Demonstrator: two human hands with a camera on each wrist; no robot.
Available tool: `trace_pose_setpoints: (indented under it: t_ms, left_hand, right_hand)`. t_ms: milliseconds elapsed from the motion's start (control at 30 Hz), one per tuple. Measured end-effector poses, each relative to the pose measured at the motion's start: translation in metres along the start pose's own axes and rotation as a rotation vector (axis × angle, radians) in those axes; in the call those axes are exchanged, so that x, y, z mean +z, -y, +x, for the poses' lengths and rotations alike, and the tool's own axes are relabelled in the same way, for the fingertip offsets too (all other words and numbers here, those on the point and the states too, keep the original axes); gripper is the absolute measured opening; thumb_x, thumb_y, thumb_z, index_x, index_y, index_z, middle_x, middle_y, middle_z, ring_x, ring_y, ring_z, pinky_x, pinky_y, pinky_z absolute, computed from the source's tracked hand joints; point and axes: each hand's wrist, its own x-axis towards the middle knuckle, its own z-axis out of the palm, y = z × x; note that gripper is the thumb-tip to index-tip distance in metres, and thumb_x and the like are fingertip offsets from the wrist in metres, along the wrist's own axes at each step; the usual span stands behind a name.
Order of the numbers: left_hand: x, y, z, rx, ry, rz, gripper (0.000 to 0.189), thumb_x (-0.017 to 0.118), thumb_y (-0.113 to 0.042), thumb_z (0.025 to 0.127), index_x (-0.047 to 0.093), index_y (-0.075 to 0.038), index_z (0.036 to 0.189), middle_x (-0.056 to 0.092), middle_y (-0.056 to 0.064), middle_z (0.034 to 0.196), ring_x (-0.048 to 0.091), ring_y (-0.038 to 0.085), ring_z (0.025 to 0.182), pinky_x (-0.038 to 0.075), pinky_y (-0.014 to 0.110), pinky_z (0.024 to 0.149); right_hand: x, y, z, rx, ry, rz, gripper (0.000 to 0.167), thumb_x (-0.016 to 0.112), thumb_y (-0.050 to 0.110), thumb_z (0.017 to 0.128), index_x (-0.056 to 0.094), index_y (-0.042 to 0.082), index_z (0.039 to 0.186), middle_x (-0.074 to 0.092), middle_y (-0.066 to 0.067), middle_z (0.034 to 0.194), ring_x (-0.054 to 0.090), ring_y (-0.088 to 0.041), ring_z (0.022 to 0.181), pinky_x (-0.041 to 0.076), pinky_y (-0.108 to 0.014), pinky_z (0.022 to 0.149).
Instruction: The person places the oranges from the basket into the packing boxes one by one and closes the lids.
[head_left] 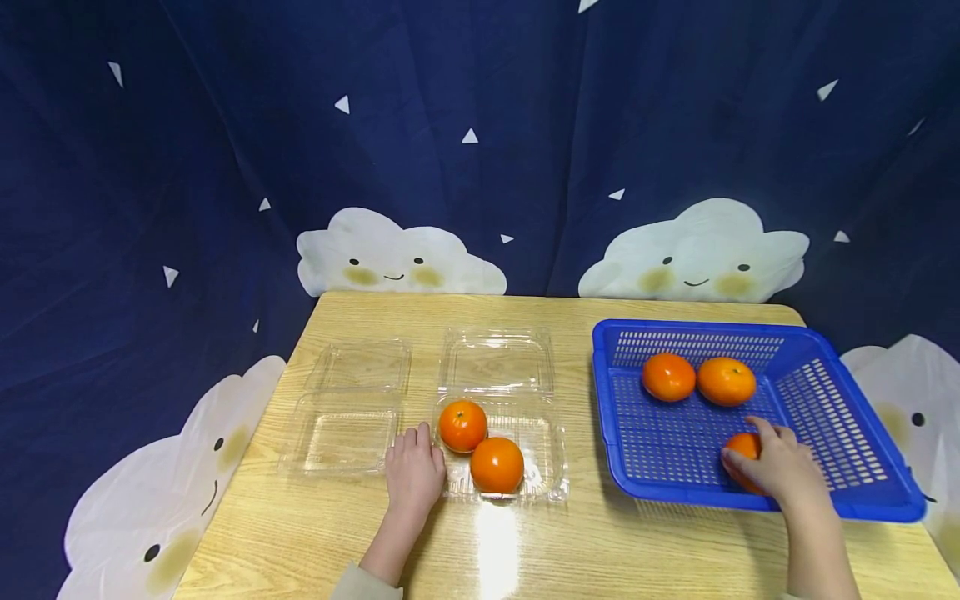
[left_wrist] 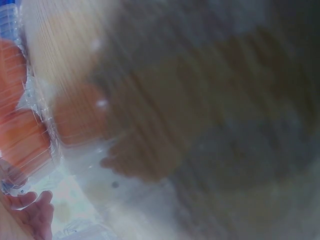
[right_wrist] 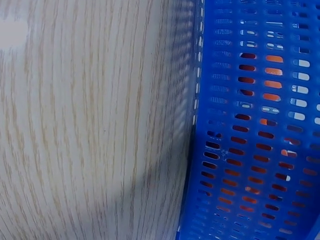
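Observation:
In the head view my right hand [head_left: 787,467] reaches into a blue plastic basket [head_left: 873,433] and grips an orange [head_left: 738,454] near its front wall. Two more oranges lie side by side toward the back of that basket, the left one [head_left: 669,377] and the right one [head_left: 727,382]. My left hand [head_left: 415,469] rests with fingers extended at the left edge of an opened clear plastic clamshell box [head_left: 551,433]. Inside that box sit two oranges, one behind [head_left: 462,426] and one in front [head_left: 497,465]. The right wrist view shows orange colour through the basket's slotted wall [right_wrist: 230,100].
Left of the filled box lies another opened clear clamshell box [head_left: 348,437] with nothing in it. Everything stands on a light wooden table [head_left: 585,550]. A dark blue curtain [head_left: 525,150] with cloud prints hangs behind the table and along its sides.

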Motion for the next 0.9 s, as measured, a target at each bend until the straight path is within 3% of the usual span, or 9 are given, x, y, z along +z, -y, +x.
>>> trace_pose_setpoints:
  t_ms: [333, 667, 900]
  left_hand:
    - [-0.0002, 0.0, 0.0, -0.002, -0.001, 0.008, 0.031, 0.058, -0.015, 0.078, 0.056, 0.0, 0.106, 0.057, 0.014, 0.088, 0.052, 0.031, 0.079, 0.038, 0.038, 0.066]
    - [-0.0014, -0.0004, -0.0002, -0.009, 0.01, 0.004, 0.032, 0.057, -0.015, 0.078, 0.056, 0.0, 0.106, 0.058, 0.015, 0.089, 0.052, 0.031, 0.081, 0.039, 0.039, 0.067]
    - [-0.0016, -0.0005, 0.0001, -0.01, 0.013, -0.001, 0.031, 0.055, -0.015, 0.078, 0.056, -0.001, 0.106, 0.057, 0.014, 0.089, 0.052, 0.031, 0.08, 0.039, 0.039, 0.067]
  right_hand:
    - [-0.0025, -0.0004, 0.0025, -0.002, 0.053, -0.005, 0.084, 0.052, 0.055, 0.083, 0.026, -0.009, 0.132, 0.025, -0.043, 0.118, 0.034, -0.062, 0.095, 0.033, -0.069, 0.074]
    - [-0.0063, 0.0004, 0.0049, -0.012, 0.074, -0.003, 0.084, 0.056, 0.052, 0.081, 0.03, -0.012, 0.128, 0.033, -0.043, 0.111, 0.041, -0.056, 0.089, 0.039, -0.063, 0.071]
    - [-0.0053, -0.0002, 0.0056, -0.037, 0.048, 0.006, 0.082, 0.06, 0.051, 0.08, 0.035, -0.013, 0.124, 0.038, -0.042, 0.109, 0.044, -0.05, 0.087, 0.041, -0.06, 0.07]
